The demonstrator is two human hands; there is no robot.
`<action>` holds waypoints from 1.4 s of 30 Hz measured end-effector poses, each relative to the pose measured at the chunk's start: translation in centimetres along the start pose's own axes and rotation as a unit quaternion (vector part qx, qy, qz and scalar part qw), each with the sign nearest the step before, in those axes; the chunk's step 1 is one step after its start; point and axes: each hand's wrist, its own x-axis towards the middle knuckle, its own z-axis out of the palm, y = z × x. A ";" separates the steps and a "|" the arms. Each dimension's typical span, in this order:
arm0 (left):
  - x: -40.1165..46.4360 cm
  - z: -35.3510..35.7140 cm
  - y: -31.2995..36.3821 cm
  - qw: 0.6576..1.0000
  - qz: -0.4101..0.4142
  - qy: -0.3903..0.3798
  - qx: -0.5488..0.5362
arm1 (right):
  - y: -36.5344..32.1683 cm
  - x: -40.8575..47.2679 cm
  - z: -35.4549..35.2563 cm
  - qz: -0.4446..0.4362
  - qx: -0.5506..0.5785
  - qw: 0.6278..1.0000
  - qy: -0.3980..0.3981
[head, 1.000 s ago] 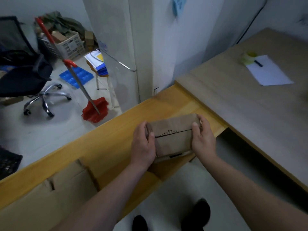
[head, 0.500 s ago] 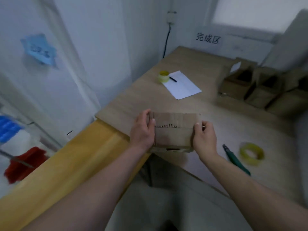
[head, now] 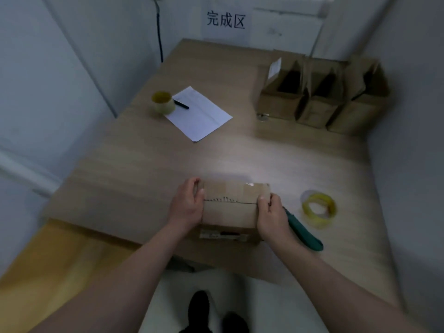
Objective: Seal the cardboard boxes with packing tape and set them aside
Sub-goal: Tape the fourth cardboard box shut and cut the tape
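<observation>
A small brown cardboard box with its top flaps closed sits near the front edge of the light wooden table. My left hand grips its left end and my right hand grips its right end. A seam runs across the top between the flaps. A yellowish roll of packing tape lies flat on the table right of the box. A green-handled cutter lies between the roll and my right hand.
Three open cardboard boxes stand at the back right. A white sheet, a black pen and a second tape roll lie at the back left. A yellow bench adjoins the table on the left. Walls close in on both sides.
I have turned right from the yellow bench to the light table, carrying the box in both hands. The box now sits at the table's front edge beside the tape roll and cutter.
</observation>
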 end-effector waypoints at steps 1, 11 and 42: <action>1.1 -0.1 0.1 1.000 0.008 -0.002 -0.001 | -0.3 0.6 0.3 0.004 0.003 1.000 0.007; 4.4 1.7 2.5 0.917 0.276 -0.015 0.289 | -1.7 3.3 1.7 0.011 0.015 0.997 0.072; 2.9 3.5 2.9 0.936 0.313 0.035 0.155 | -4.7 6.4 -8.2 -0.199 0.186 0.953 -0.131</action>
